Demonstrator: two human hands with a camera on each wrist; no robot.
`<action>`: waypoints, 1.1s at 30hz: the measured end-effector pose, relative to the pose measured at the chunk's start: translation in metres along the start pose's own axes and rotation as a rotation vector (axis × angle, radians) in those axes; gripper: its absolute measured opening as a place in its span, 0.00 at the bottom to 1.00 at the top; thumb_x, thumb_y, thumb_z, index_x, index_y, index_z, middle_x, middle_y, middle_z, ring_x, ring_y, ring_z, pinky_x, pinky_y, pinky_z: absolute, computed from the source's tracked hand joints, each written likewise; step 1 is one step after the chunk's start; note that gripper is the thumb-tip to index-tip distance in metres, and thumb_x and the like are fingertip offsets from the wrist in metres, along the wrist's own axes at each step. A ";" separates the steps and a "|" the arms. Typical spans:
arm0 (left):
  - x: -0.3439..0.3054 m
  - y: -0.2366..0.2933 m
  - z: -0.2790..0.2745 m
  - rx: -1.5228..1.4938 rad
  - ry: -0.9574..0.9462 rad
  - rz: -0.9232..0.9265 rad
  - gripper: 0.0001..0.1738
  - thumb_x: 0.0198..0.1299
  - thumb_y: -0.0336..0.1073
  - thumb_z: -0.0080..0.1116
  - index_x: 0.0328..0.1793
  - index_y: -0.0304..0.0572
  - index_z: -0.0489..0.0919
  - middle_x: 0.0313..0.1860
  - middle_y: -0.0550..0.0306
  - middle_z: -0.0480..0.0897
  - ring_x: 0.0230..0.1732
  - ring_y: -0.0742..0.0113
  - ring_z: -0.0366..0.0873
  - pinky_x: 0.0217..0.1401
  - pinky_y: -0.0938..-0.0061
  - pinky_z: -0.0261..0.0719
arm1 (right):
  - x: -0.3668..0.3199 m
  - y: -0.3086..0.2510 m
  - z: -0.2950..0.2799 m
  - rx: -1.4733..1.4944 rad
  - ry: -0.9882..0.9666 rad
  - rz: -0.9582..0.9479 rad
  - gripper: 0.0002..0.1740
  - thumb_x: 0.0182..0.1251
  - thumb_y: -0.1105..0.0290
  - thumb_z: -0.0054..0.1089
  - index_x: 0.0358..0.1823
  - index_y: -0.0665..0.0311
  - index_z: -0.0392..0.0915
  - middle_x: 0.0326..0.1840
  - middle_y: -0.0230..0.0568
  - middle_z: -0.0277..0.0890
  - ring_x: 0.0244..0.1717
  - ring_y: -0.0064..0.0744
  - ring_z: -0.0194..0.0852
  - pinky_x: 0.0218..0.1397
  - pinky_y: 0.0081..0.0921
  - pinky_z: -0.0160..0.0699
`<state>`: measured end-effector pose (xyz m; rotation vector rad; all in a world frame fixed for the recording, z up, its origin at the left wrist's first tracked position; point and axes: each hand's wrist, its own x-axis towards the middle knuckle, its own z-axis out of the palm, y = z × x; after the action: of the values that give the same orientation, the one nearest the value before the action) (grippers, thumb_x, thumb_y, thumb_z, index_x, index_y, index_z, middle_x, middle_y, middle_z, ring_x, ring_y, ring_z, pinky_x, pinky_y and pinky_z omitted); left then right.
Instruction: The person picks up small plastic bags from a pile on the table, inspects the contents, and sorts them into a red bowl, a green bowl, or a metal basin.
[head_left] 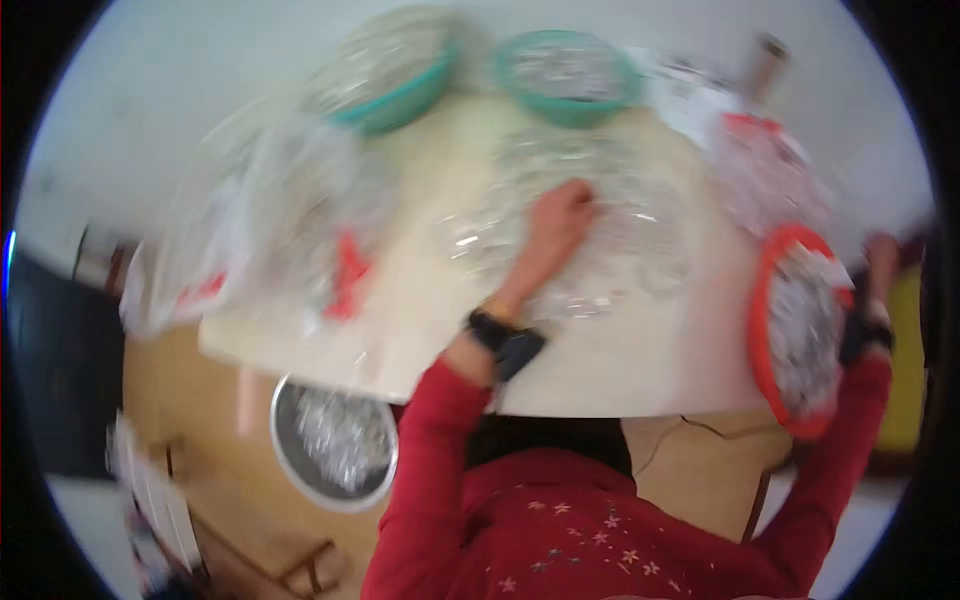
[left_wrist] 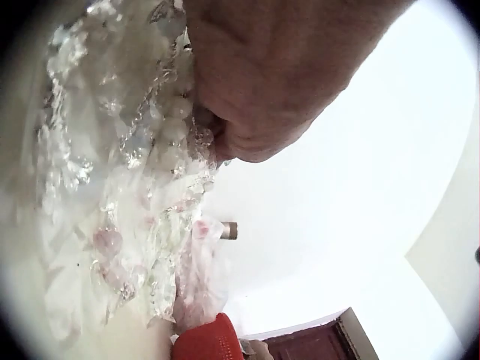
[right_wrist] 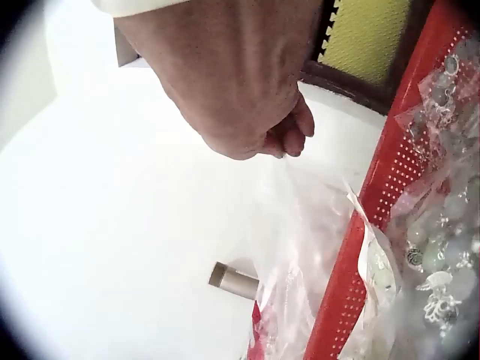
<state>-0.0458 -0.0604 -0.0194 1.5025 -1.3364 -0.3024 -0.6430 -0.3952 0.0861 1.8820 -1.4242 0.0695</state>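
Over a pile of clear packets [head_left: 640, 235] on the table, the left hand [head_left: 565, 225] has its fingers curled. In the left wrist view that hand [left_wrist: 262, 82] pinches a clear beaded packet [left_wrist: 201, 137] at the pile's edge; its fingertips are partly hidden. Just beyond the red basket [head_left: 762, 325], at the far right, is the right hand [head_left: 882, 265]. In the right wrist view this hand [right_wrist: 240, 90] has bent fingers beside the basket's red wall [right_wrist: 390, 161]. Thin clear plastic [right_wrist: 304, 202] reaches up to the fingertips; whether they grip it cannot be told.
Two green basins [head_left: 395, 108] [head_left: 570, 108] of packets stand at the back. A large clear bag [head_left: 230, 230] lies at the left, a pinkish bag [head_left: 765, 185] and a tube [head_left: 767, 65] at the right. On the floor is a metal basin [head_left: 285, 455] of packets.
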 end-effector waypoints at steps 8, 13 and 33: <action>0.009 -0.007 0.003 -0.013 0.205 0.130 0.12 0.46 0.32 0.58 0.36 0.38 0.71 0.34 0.43 0.75 0.39 0.43 0.72 0.41 0.55 0.70 | 0.070 -0.164 -0.196 0.828 0.028 0.205 0.18 0.56 0.69 0.56 0.48 0.71 0.76 0.48 0.53 0.76 0.49 0.48 0.73 0.53 0.36 0.70; -0.013 0.031 -0.015 0.174 0.277 0.216 0.18 0.41 0.29 0.60 0.41 0.36 0.71 0.42 0.43 0.72 0.48 0.44 0.69 0.47 0.56 0.68 | 0.072 -0.299 -0.267 1.181 -0.148 -0.274 0.12 0.60 0.68 0.52 0.43 0.67 0.76 0.41 0.46 0.78 0.41 0.44 0.76 0.43 0.32 0.72; -0.195 0.021 -0.132 0.630 0.106 0.198 0.39 0.44 0.51 0.66 0.58 0.33 0.67 0.60 0.32 0.62 0.62 0.37 0.58 0.63 0.45 0.56 | -0.028 -0.515 -0.248 0.944 0.000 -0.649 0.28 0.65 0.57 0.50 0.62 0.67 0.66 0.67 0.55 0.59 0.69 0.53 0.50 0.71 0.37 0.46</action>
<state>-0.0265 0.1746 -0.0315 1.8397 -1.5607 0.3561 -0.1244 -0.1810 -0.0241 3.0196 -0.7241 0.4882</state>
